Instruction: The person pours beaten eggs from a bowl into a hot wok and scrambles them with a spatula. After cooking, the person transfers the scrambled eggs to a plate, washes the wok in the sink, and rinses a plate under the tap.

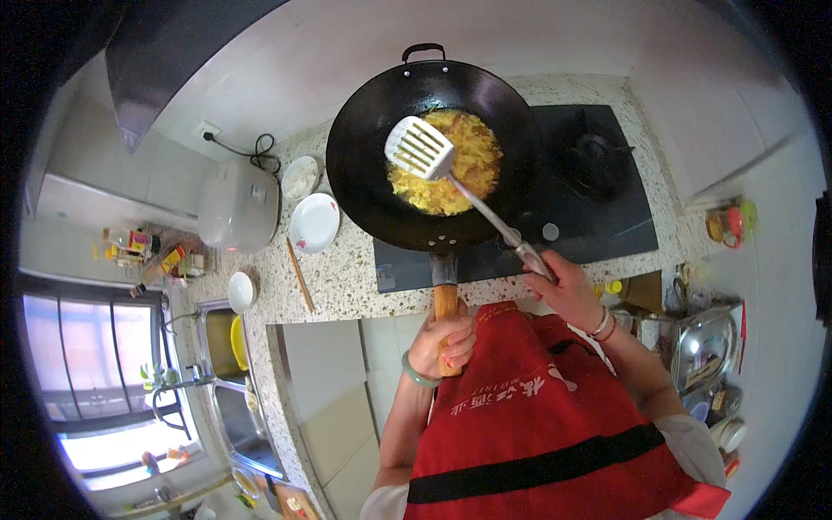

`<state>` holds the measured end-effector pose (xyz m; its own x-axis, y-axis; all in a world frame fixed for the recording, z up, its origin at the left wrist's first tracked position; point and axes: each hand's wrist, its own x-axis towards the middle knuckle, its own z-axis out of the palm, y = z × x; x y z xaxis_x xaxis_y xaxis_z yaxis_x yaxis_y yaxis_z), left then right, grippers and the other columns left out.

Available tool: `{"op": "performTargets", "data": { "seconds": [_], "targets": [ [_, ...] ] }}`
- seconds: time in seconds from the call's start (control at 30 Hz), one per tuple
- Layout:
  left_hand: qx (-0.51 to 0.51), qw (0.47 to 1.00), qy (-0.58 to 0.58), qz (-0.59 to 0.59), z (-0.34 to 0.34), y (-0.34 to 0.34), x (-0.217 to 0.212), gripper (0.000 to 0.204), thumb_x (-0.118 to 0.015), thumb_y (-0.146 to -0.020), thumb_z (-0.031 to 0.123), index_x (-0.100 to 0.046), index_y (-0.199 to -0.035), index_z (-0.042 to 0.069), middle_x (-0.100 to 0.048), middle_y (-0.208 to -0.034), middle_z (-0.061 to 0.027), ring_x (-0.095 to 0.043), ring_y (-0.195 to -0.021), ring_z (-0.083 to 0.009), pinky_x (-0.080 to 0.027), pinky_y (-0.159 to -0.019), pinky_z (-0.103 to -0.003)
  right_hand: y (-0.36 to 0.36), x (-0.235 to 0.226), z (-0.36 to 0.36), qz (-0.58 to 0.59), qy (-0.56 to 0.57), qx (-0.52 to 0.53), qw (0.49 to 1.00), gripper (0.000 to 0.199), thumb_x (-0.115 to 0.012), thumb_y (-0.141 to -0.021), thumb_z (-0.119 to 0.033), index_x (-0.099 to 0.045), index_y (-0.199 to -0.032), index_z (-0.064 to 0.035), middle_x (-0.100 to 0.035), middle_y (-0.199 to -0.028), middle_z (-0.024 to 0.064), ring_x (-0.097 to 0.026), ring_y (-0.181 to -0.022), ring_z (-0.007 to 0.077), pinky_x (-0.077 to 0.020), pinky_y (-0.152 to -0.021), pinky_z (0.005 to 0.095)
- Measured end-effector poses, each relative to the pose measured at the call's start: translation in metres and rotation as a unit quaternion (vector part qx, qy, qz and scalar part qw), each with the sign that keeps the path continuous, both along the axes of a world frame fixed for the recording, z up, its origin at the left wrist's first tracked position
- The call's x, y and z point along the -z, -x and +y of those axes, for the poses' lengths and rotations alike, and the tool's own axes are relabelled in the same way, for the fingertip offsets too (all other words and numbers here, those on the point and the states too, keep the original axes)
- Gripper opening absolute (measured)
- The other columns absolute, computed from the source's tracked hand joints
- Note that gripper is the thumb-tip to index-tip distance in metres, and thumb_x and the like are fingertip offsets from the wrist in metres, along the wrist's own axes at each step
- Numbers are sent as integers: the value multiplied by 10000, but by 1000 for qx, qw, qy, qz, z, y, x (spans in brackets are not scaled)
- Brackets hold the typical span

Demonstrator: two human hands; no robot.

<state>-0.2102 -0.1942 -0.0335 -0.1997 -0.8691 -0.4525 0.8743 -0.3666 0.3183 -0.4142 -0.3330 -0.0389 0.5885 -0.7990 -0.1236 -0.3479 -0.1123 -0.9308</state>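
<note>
A large black wok [364, 182] sits over the dark cooktop, with yellow scrambled egg [472, 156] spread across its bottom. My left hand [442, 341] is closed round the wok's wooden handle [445, 299]. In my right hand [568, 290] is the grey handle of a slotted spatula [419, 147]. Its pale slotted blade hangs above the egg, covering part of it; whether it touches the egg I cannot tell.
Left of the wok stand a white plate [315, 223], a bowl with white contents [301, 178], chopsticks [301, 276] and a pale appliance [238, 206]. A small white bowl [242, 293] is near the sink [245, 429]. The glass cooktop [598, 221] has another burner [596, 165] at right.
</note>
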Motion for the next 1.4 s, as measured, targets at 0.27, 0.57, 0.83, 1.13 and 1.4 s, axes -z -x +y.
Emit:
{"op": "performTargets", "data": {
  "seconds": [0.27,0.57,0.83,1.13,1.4],
  "targets": [
    [99,995,-4,26,48,32,-15,90,-489,-908,57,-410,-899,99,-375,-580,29,-329,-385,-50,-263,-294,-197,77,-11,71,38,61,139,988,176,-612,-884,-140,-558,-1006,-26,-568,-680,119,-555,-579,203,-437,-543,318],
    [231,972,-46,14,122,74,-7,140,-523,-887,36,-423,-966,94,-373,-585,5,-357,-396,-79,-290,-321,-221,142,-23,218,97,116,290,945,225,-606,-859,-91,-579,-1069,-14,-602,-778,192,-592,-676,349,-458,-599,365],
    [368,927,-74,11,171,109,-15,142,-535,-887,45,-425,-967,86,-368,-582,5,-341,-382,-75,-293,-317,-222,213,-30,312,270,221,419,838,257,-629,-846,-157,-604,-1079,-50,-633,-850,206,-607,-773,399,-479,-634,442],
    [500,864,-61,7,204,174,-14,121,-524,-898,50,-436,-971,89,-361,-568,14,-327,-375,-68,-275,-300,-219,284,-48,387,356,186,491,773,166,-611,-850,-180,-607,-967,-62,-627,-798,184,-604,-742,388,-466,-608,475],
    [549,832,-75,1,227,264,-22,96,-483,-904,17,-449,-963,86,-355,-544,22,-319,-362,-63,-261,-289,-221,357,-37,475,301,165,562,753,240,-627,-832,-189,-629,-1035,-61,-653,-886,163,-623,-799,365,-491,-679,431]
  ]
}}
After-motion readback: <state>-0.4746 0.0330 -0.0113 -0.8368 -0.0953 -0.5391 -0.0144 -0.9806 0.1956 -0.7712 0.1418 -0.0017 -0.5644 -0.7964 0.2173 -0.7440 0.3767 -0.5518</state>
